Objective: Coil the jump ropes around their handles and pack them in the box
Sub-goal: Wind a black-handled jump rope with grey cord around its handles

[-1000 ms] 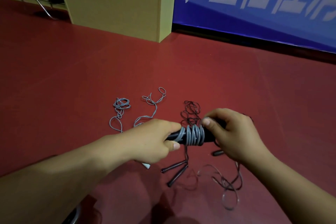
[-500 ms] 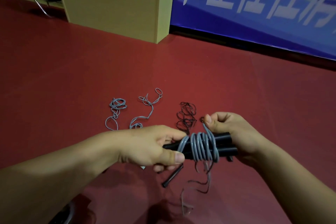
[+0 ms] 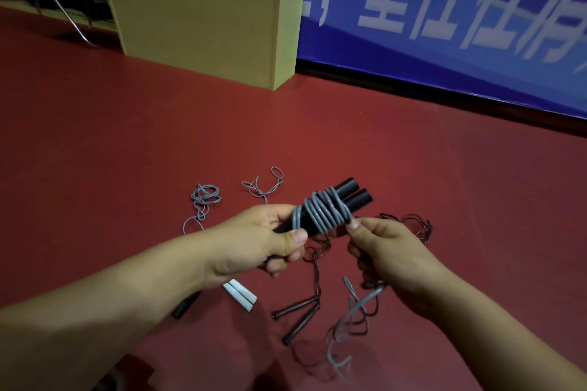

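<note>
Pair of black cylindrical jump-rope handles (image 3: 320, 211) held side by side above the red floor (image 3: 127, 152), free ends tilted up and away. Grey plastic rope (image 3: 324, 213) wound round both handles in several close turns at mid-length; its loose tail (image 3: 355, 311) hangs down below the right hand in slack curls. Left hand (image 3: 254, 244): grip closed round the near end of the handles, thumb laid along the top, fingers curled beneath. Right hand (image 3: 390, 251): grip narrow, thumb and forefinger pinching the grey rope just where the last turn leaves the coil; lower fingers curled, the tail running down past them. Floor beneath the grip: thin dark rope with slim black handles (image 3: 298, 317), tangled. Under the left wrist, two white cylindrical handles (image 3: 239, 295) lying together, a further black handle (image 3: 185, 308) beside them. Beyond the left hand, two loose grey rope bundles (image 3: 203, 200). Well beyond the grip, tan cardboard box (image 3: 203, 9) standing upright against a blue banner with white characters (image 3: 444, 9); inside of box not visible, contents cannot be told.
</note>
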